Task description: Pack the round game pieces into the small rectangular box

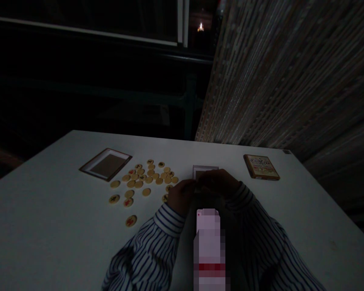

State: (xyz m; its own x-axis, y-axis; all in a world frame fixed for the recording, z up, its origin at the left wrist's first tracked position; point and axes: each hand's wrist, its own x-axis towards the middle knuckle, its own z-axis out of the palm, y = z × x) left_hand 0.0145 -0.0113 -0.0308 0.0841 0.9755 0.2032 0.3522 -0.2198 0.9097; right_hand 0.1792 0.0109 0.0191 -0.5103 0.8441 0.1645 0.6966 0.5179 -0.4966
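My left hand [182, 197] and my right hand [219, 182] meet near the middle of the white table [63, 218], fingers curled inward. Dim light and the hands themselves hide whatever is between the fingers. Just beyond them shows the far rim of a small open box or tray [205, 167], partly covered by my right hand. Left of my hands lie many round wooden Chinese chess pieces [149, 180], scattered flat; some show red or dark characters, others a plain face. One red-marked piece [131, 220] lies apart, nearer to me.
A shallow open box part with brown rim [85, 169] lies at the left. At the right is a flat box [261, 167] with a printed cover. String curtain [245, 81] hangs behind the table's right side. A bright pinkish pixelated patch [208, 242] shows between my striped sleeves.
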